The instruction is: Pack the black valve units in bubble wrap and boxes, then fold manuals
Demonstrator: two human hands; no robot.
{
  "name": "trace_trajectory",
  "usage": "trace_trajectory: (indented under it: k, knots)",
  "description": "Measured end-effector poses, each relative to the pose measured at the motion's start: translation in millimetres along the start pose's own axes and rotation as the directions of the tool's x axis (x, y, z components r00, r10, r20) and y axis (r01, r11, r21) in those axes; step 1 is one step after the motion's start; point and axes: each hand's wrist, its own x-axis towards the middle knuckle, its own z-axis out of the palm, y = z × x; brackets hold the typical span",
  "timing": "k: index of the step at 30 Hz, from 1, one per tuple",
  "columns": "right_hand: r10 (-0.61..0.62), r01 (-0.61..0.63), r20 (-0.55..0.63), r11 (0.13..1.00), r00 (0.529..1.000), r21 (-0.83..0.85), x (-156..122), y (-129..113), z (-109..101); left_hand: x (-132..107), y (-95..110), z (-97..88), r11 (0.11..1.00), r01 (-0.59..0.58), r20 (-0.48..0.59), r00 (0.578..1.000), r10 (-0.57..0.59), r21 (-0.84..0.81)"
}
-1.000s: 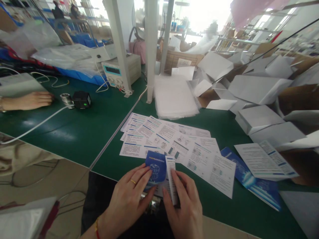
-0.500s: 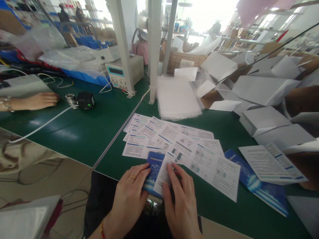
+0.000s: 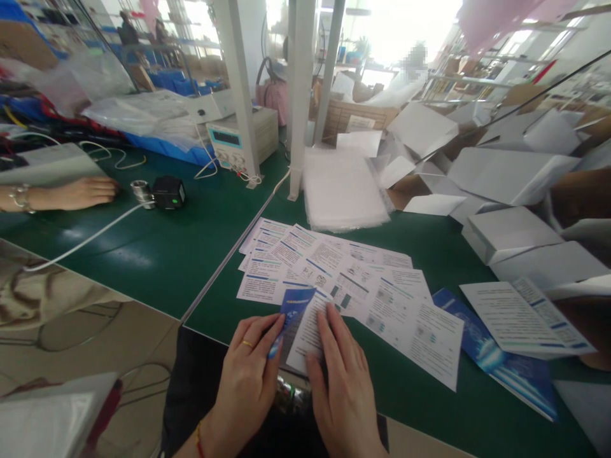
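A blue-covered booklet (image 3: 294,304) is at the table's near edge, its cover lifted and bent by my left hand (image 3: 251,362). That hand's fingers and thumb pinch the cover's left side, and a ring is on one finger. A white printed leaflet (image 3: 305,334) lies slanted against the booklet. My right hand (image 3: 341,375) grips the leaflet's right edge, with long fingers over the paper and the thumb low on it. Just beyond both hands, several printed sheets (image 3: 329,261) are spread out overlapping. Whether the leaflet is tucked inside the booklet, I cannot tell.
Another blue booklet (image 3: 496,356) and a folded leaflet (image 3: 520,318) lie at right, beside white open boxes (image 3: 510,172). Clear plastic bags (image 3: 344,191) are stacked behind the sheets. At left, a co-worker's hand (image 3: 90,191) rests near a black device (image 3: 168,192). Metal posts (image 3: 298,95) rise behind.
My left hand has raised and folded over the booklet's blue cover, which lay flat before. The right hand keeps the leaflet in place, shifting slightly.
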Motion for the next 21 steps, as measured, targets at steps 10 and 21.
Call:
trace_trajectory:
  k: [10, 21]
  knots:
    - [-0.097, 0.104, 0.099, 0.992, 0.990, -0.070, 7.5, -9.5, 10.6, 15.2, 5.3, -18.8, 0.947, 0.265, -0.017, 0.962, -0.272, -0.182]
    - [-0.153, 0.187, 0.231, 0.974, 0.961, -0.130, 10.0, -8.4, 9.0, 9.5, -2.7, -18.2, 0.937, 0.315, 0.008, 0.948, -0.317, -0.150]
